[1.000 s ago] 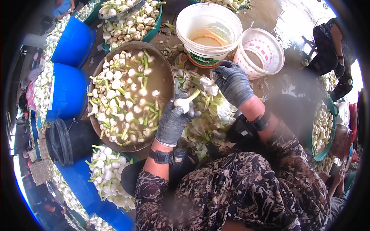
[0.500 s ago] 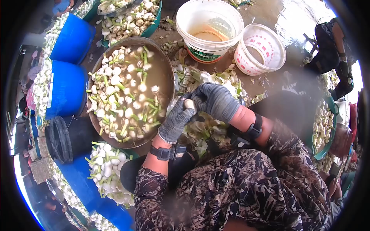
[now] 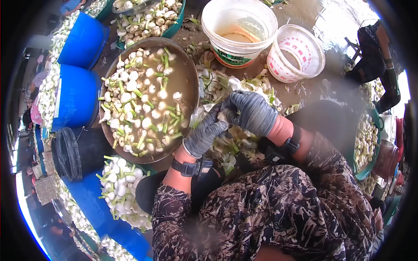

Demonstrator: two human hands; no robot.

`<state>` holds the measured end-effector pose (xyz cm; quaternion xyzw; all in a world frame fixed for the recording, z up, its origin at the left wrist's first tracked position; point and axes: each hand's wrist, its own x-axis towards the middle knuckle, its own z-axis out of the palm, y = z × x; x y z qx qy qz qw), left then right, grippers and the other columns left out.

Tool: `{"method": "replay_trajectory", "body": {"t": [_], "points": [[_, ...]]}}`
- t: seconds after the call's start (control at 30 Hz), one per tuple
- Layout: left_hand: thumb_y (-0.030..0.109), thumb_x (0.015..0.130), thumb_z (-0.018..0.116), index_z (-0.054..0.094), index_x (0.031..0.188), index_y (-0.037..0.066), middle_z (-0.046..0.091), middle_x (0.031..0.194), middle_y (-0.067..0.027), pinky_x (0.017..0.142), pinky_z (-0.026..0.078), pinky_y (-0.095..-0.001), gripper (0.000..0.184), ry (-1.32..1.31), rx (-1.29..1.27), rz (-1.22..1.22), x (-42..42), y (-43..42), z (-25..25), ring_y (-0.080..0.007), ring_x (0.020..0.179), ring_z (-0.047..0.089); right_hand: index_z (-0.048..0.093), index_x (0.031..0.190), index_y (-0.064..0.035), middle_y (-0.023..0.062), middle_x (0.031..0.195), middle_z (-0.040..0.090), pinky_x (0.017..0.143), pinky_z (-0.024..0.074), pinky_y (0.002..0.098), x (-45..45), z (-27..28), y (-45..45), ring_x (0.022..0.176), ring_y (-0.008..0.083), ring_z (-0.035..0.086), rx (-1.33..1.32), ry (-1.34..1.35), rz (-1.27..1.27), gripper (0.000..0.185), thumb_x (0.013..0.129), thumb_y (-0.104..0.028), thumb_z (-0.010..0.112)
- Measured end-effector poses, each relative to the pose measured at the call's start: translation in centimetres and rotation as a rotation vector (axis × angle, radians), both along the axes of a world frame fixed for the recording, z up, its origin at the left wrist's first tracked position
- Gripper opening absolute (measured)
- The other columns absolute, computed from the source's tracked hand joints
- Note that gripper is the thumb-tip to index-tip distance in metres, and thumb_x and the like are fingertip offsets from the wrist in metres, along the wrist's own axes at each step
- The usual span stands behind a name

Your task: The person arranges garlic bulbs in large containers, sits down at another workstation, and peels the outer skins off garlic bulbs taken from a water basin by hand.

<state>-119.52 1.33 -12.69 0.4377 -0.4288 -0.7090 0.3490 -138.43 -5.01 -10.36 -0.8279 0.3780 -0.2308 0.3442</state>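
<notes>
Both my hands wear grey knit gloves and meet above a heap of peeled leaves and skins. My left hand (image 3: 204,135) is closed round a garlic bulb (image 3: 223,116), of which only a pale part shows between the fingers. Against the same bulb, my right hand (image 3: 254,114) is closed with its fingers bent in, hiding much of it. Just left of my hands stands a wide round basin (image 3: 197,78) of murky water, with many garlic bulbs (image 3: 130,100) on short green stems floating in it. Discarded garlic leaves (image 3: 237,141) lie below my hands.
Beyond the leaves stand a large white bucket (image 3: 209,32) and a smaller white bucket with red print (image 3: 283,71). Blue tubs (image 3: 76,98), a black bucket (image 3: 72,152) and a pile of clean garlic (image 3: 122,187) are at left. Another person's leg (image 3: 389,87) shows at right.
My hands have shifted slightly to the right, still together on the bulb, which is now more covered by my fingers. Some floating bulbs in the basin have drifted slightly.
</notes>
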Motion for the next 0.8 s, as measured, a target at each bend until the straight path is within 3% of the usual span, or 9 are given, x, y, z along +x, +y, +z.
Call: {"method": "replay_trajectory", "body": {"t": [0.13, 0.23, 0.37, 0.4, 0.5, 0.63, 0.7, 0.77, 0.8], "points": [[0.024, 0.084, 0.061, 0.033, 0.143, 0.004, 0.051, 0.114, -0.0036, 0.085, 0.046, -0.0245, 0.068, -0.003, -0.067, 0.019, 0.0, -0.2, 0.6, -0.0100, 0.096, 0.050, 0.063, 0.099, -0.0018, 0.0158, 0.081, 0.067, 0.069, 0.0502, 0.0353, 0.1, -2.8, -1.0, 0.069, 0.0271, 0.061, 0.457, -0.248, -0.106, 0.024, 0.086, -0.021, 0.067], [0.020, 0.082, 0.061, 0.027, 0.147, 0.007, 0.047, 0.124, -0.0074, 0.092, 0.044, -0.0257, 0.075, -0.046, -0.226, 0.033, 0.1, -0.8, 0.6, -0.0129, 0.108, 0.047, 0.063, 0.102, -0.0013, 0.0156, 0.082, 0.068, 0.072, 0.0506, 0.0358, 0.2, -2.4, -0.2, 0.073, 0.0255, 0.063, 0.539, -0.505, 0.001, 0.027, 0.086, -0.023, 0.067], [0.018, 0.086, 0.060, 0.036, 0.142, 0.005, 0.049, 0.125, -0.0068, 0.096, 0.042, -0.0269, 0.063, -0.254, -0.397, 0.074, 0.6, -0.6, -1.3, -0.0146, 0.113, 0.048, 0.063, 0.094, -0.0055, 0.0166, 0.081, 0.066, 0.069, 0.0502, 0.0433, -0.2, -1.4, 0.0, 0.076, 0.0351, 0.064, 0.028, -0.002, -0.028, 0.020, 0.083, -0.021, 0.067], [0.019, 0.089, 0.058, 0.041, 0.138, 0.004, 0.051, 0.121, -0.0053, 0.095, 0.042, -0.0267, 0.054, -0.186, -0.215, 0.147, 0.3, -0.5, -1.1, -0.0134, 0.109, 0.049, 0.062, 0.089, -0.0064, 0.0169, 0.079, 0.065, 0.067, 0.0495, 0.0448, -0.1, -0.8, 0.4, 0.076, 0.0382, 0.062, 0.019, -0.026, -0.070, 0.016, 0.082, -0.020, 0.066], [0.017, 0.095, 0.055, 0.053, 0.127, 0.002, 0.056, 0.106, 0.0001, 0.088, 0.044, -0.0239, 0.035, -0.107, -0.022, 0.253, -0.6, -0.5, -1.1, -0.0083, 0.096, 0.052, 0.062, 0.090, -0.0055, 0.0172, 0.077, 0.064, 0.067, 0.0498, 0.0437, 0.0, -1.2, 0.4, 0.074, 0.0373, 0.063, 0.044, 0.005, -0.159, 0.017, 0.082, -0.020, 0.065], [0.009, 0.093, 0.057, 0.047, 0.133, 0.003, 0.055, 0.124, -0.0077, 0.092, 0.048, -0.0297, 0.042, -0.409, -0.351, 0.150, -1.5, -0.4, -0.2, -0.0159, 0.109, 0.055, 0.063, 0.094, -0.0049, 0.0197, 0.078, 0.064, 0.067, 0.0502, 0.0416, -1.2, -4.1, -2.0, 0.073, 0.0371, 0.063, 0.477, -0.167, -0.346, 0.019, 0.084, -0.021, 0.063], [0.008, 0.091, 0.057, 0.047, 0.134, 0.003, 0.056, 0.125, -0.0093, 0.092, 0.049, -0.0315, 0.045, -0.080, -0.161, 0.249, -1.6, -0.1, -0.1, -0.0176, 0.111, 0.056, 0.062, 0.096, -0.0047, 0.0209, 0.080, 0.064, 0.069, 0.0505, 0.0426, -2.2, -4.4, -2.8, 0.075, 0.0370, 0.064, 0.586, -0.181, -0.396, 0.022, 0.086, -0.024, 0.060], [0.010, 0.091, 0.058, 0.048, 0.132, 0.002, 0.058, 0.121, -0.0094, 0.092, 0.049, -0.0314, 0.043, 0.057, -0.103, 0.300, -1.5, 0.2, -0.3, -0.0182, 0.108, 0.057, 0.062, 0.102, -0.0052, 0.0202, 0.084, 0.067, 0.072, 0.0508, 0.0443, -3.0, -4.8, -3.4, 0.078, 0.0377, 0.065, 0.004, 0.393, -0.305, 0.027, 0.088, -0.027, 0.058], [0.011, 0.092, 0.058, 0.049, 0.131, 0.002, 0.059, 0.119, -0.0090, 0.091, 0.050, -0.0308, 0.041, 0.089, -0.090, 0.307, -1.2, 0.1, -0.7, -0.0179, 0.106, 0.058, 0.061, 0.111, -0.0074, 0.0195, 0.094, 0.067, 0.077, 0.0501, 0.0458, -3.3, -4.7, -3.8, 0.086, 0.0377, 0.064, 0.117, 0.557, -0.262, 0.033, 0.088, -0.030, 0.058]]}}
